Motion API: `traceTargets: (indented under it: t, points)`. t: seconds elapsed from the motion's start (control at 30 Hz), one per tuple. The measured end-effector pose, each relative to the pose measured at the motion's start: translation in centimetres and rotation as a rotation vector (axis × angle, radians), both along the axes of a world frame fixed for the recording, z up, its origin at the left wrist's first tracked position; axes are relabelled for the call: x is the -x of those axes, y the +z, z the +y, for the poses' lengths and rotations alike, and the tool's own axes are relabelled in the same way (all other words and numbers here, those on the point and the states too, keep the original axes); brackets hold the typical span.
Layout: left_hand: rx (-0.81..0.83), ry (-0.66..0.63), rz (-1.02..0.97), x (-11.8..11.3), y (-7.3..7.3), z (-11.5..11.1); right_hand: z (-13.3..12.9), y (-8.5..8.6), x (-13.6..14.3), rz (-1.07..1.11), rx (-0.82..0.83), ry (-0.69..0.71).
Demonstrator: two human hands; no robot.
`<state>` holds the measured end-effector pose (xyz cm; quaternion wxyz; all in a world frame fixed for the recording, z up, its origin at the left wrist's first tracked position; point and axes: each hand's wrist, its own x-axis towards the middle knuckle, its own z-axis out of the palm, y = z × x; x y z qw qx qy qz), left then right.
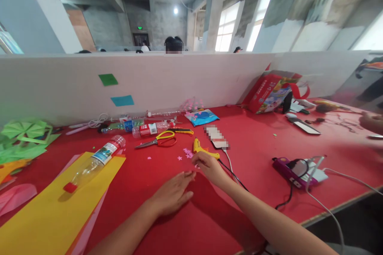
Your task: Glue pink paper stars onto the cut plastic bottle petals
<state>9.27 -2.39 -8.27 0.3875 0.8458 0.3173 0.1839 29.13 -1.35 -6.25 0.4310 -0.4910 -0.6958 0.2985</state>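
Observation:
My left hand (pixel 173 193) lies flat over the red table with its fingers stretched out and nothing in it. My right hand (pixel 212 168) is beside the small pink paper stars (pixel 188 153), its fingers bent together. Whether a star is between those fingertips cannot be made out. Just beyond it lies a yellow hot glue gun (pixel 206 150) with a black cord. Scissors (pixel 160 140) with yellow and red handles rest further back to the left. On the left, an empty plastic bottle (pixel 94 163) with a red cap lies across a stack of yellow paper (pixel 44 211).
Several bottles (pixel 149 128) and a blue packet (pixel 203 116) lie along the white partition (pixel 161 83). A phone (pixel 216 137) with a white cable is behind the glue gun. At right are a purple power strip (pixel 295 171), a red bag (pixel 269 91) and another person's hand (pixel 371 122).

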Motion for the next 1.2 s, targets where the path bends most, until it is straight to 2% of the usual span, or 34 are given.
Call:
traceTargets:
  t: [0.07,0.2,0.23,0.3,0.33,0.37,0.43,0.5,0.57,0.6,0.67,0.77,0.8,0.83,0.87,0.97,1.07,1.13,1.2]
  points:
    - [0.056,0.0,-0.049,0.6,0.3,0.0,-0.5,0.1,-0.2,-0.009,-0.002,0.008]
    - [0.041,0.22,-0.135,1.9,0.6,-0.2,-1.4,0.0,-0.3,-0.034,0.02,0.026]
    - [0.034,0.24,-0.138,2.0,0.7,-0.5,-1.5,0.0,-0.2,-0.041,0.028,0.03]
    - [0.064,0.157,-0.111,2.1,0.8,-1.5,-1.6,-0.1,0.2,-0.054,0.044,0.034]
    - [0.147,0.07,-0.082,2.1,0.9,-1.8,-1.5,-0.2,0.6,-0.059,0.051,0.036]
    - [0.237,0.046,-0.075,2.2,1.0,-1.8,-1.4,-0.2,1.0,-0.065,0.058,0.039]
    - [0.247,0.097,-0.065,3.0,1.1,-0.7,-1.1,-0.2,1.9,-0.075,0.068,0.056]
    - [0.17,0.27,-0.083,4.5,1.1,1.4,-0.9,0.0,2.9,-0.085,0.071,0.086]
    - [0.112,0.374,-0.073,6.3,0.9,3.2,-0.9,0.3,3.8,-0.096,0.067,0.122]
    - [0.099,0.396,-0.063,7.0,0.8,3.4,-1.1,0.4,4.2,-0.101,0.066,0.141]
    - [0.102,0.369,-0.046,7.5,0.6,2.4,-1.5,0.6,4.6,-0.111,0.067,0.178]
    - [0.193,0.211,-0.053,6.8,0.0,-1.1,-1.9,0.5,4.6,-0.124,0.075,0.212]
    - [0.337,0.158,-0.131,6.4,-0.3,-1.9,-1.9,0.4,4.5,-0.127,0.079,0.215]
    - [0.458,0.238,-0.252,6.2,-0.5,-2.3,-1.9,0.2,4.3,-0.13,0.083,0.212]
    - [0.481,0.309,-0.296,6.2,-0.7,-2.2,-1.8,0.0,4.1,-0.134,0.09,0.207]
    - [0.414,0.507,-0.431,6.7,-0.7,0.0,-1.4,-0.7,3.8,-0.144,0.119,0.182]
    - [0.341,0.605,-0.534,6.7,-0.1,2.4,-1.8,-0.8,4.9,-0.148,0.136,0.156]
    - [0.329,0.624,-0.563,5.4,0.3,2.9,-2.4,-0.3,6.4,-0.114,0.03,0.118]
    - [0.315,0.623,-0.541,3.2,0.6,2.5,-2.9,0.4,8.3,-0.069,-0.2,0.144]
